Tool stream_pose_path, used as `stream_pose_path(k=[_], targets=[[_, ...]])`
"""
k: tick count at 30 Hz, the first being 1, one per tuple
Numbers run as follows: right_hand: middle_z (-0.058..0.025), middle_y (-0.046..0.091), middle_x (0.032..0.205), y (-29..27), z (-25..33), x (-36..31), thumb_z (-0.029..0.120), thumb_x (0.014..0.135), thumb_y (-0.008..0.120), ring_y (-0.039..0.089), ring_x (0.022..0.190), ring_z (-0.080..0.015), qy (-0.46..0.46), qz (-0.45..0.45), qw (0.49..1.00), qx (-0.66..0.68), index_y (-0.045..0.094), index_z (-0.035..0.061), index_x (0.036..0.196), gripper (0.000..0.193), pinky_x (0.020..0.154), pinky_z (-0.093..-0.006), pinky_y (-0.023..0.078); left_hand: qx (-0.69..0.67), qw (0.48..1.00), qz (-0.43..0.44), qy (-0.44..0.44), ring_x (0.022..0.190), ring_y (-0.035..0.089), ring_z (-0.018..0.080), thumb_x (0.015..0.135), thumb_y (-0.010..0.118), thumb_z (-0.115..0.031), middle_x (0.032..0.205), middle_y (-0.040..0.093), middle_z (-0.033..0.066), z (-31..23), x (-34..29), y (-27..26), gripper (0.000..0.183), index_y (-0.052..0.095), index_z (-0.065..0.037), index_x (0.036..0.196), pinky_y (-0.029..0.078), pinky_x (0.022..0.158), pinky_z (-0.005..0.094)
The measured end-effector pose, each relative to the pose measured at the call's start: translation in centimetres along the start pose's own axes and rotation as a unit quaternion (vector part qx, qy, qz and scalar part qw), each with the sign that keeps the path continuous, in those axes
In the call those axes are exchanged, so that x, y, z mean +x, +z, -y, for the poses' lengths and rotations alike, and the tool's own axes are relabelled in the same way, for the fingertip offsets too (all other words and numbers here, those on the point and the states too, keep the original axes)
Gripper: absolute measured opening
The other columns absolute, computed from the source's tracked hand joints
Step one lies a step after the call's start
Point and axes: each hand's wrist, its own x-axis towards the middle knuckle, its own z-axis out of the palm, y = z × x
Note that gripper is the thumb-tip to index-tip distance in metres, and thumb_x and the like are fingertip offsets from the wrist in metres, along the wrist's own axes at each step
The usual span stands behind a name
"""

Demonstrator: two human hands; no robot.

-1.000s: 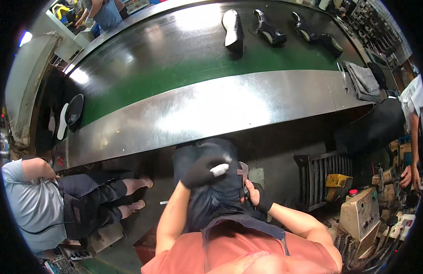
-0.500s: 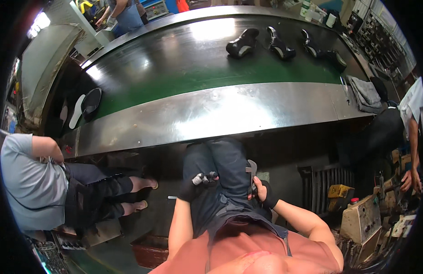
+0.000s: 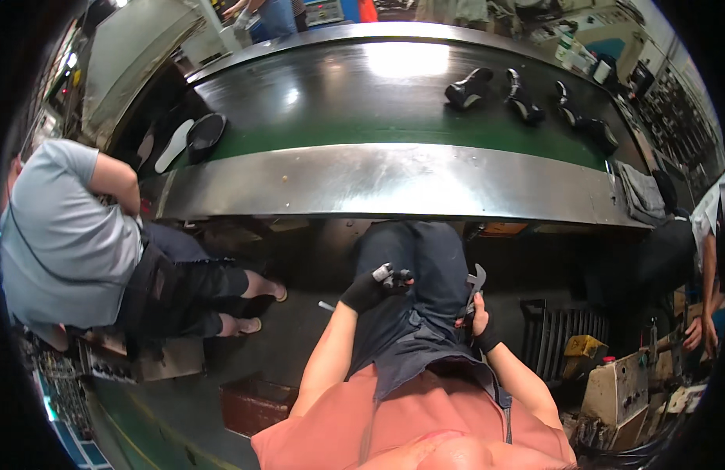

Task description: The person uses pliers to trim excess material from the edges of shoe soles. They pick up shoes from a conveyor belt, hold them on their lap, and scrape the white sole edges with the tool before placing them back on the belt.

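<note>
My left hand (image 3: 383,283), in a black fingerless glove with grey wrapping on the fingertips, is held above my left thigh. Its fingers are curled together, and whatever they may hold is too small to make out. Beside my right thigh, my right hand (image 3: 480,319) is closed around lasting pliers (image 3: 477,280) with a curved metal head pointing away from me. A black band covers that wrist. Dark trousers (image 3: 415,262) cover my legs. A thin white stick (image 3: 325,305) shows near my left wrist; what it rests on is unclear.
A long bench with a metal edge (image 3: 378,180) crosses in front, bearing several black shoes (image 3: 523,98) and, at left, a white insole (image 3: 174,145) beside a dark sole-shaped piece (image 3: 206,137). A co-worker (image 3: 80,227) sits left; another person's hand (image 3: 701,333) is at right. A brown box (image 3: 256,403) stands behind left.
The whole view has swung, so the bench and shoes appear farther right. The pliers' head now points more plainly forward. Both hands stay near my thighs.
</note>
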Motion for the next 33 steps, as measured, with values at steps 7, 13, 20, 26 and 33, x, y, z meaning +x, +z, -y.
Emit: stream_pose_path(k=[7, 13, 20, 26, 33], targets=[[-0.0144, 0.062, 0.062, 1.4, 0.6, -2.5, 0.071, 0.087, 0.037, 0.063, 0.058, -0.0252, -0.009, -0.019, 0.999, -0.037, 0.064, -0.0045, 0.082, 0.080, 0.061, -0.0342, 0.053, 0.014, 1.000, -0.016, -0.010, 0.112, 0.059, 0.0329, 0.098, 0.045, -0.037, 0.119, 0.061, 0.0203, 0.4, -0.7, -0.6, 0.050, 0.055, 0.008, 0.117, 0.044, 0.102, 0.0437], [-0.0125, 0.061, 0.061, 2.5, -0.3, 0.0, 0.065, 0.090, 0.041, 0.061, 0.057, -0.0215, 0.002, -0.095, 0.995, -0.043, 0.063, 0.0005, 0.075, 0.070, 0.060, -0.0320, 0.050, 0.012, 0.999, -0.029, -0.034, 0.109, 0.061, 0.0329, 0.099, 0.045, -0.037, 0.118, 0.061, 0.0209, -0.1, 0.5, -1.0, 0.051, 0.054, 0.010, 0.117, 0.043, 0.102, 0.0424], [-0.0026, 0.059, 0.061, 6.9, 14.4, 5.4, 0.047, 0.098, 0.042, 0.056, 0.057, -0.0126, -0.179, 0.051, 0.977, -0.103, 0.058, 0.0031, 0.069, 0.055, 0.055, -0.0273, 0.043, 0.118, 0.986, -0.078, -0.087, 0.106, 0.063, 0.0260, 0.098, 0.049, -0.034, 0.116, 0.063, 0.0186, -2.0, 1.6, 0.4, 0.044, 0.057, 0.006, 0.115, 0.048, 0.088, 0.0308], [-0.0092, 0.062, 0.066, 12.5, 27.8, 18.2, 0.044, 0.099, 0.040, 0.059, 0.059, -0.0173, -0.274, 0.153, 0.949, 0.023, 0.060, -0.0022, 0.080, 0.054, 0.059, -0.0291, 0.047, 0.231, 0.928, -0.051, -0.288, 0.085, 0.056, 0.0100, 0.100, 0.046, -0.033, 0.113, 0.063, 0.0060, -1.0, 6.3, 0.9, 0.038, 0.062, -0.003, 0.117, 0.044, 0.074, 0.0233], [-0.0110, 0.056, 0.058, 20.2, 34.3, 32.3, 0.047, 0.099, 0.032, 0.055, 0.052, -0.0193, -0.151, 0.377, 0.887, 0.222, 0.058, 0.0004, 0.077, 0.058, 0.053, -0.0309, 0.047, 0.599, 0.665, 0.366, -0.256, 0.094, 0.063, 0.0304, 0.089, 0.059, -0.044, 0.103, 0.067, 0.0191, 6.3, 18.7, 6.4, 0.046, 0.065, -0.003, 0.108, 0.047, 0.086, 0.0404]])
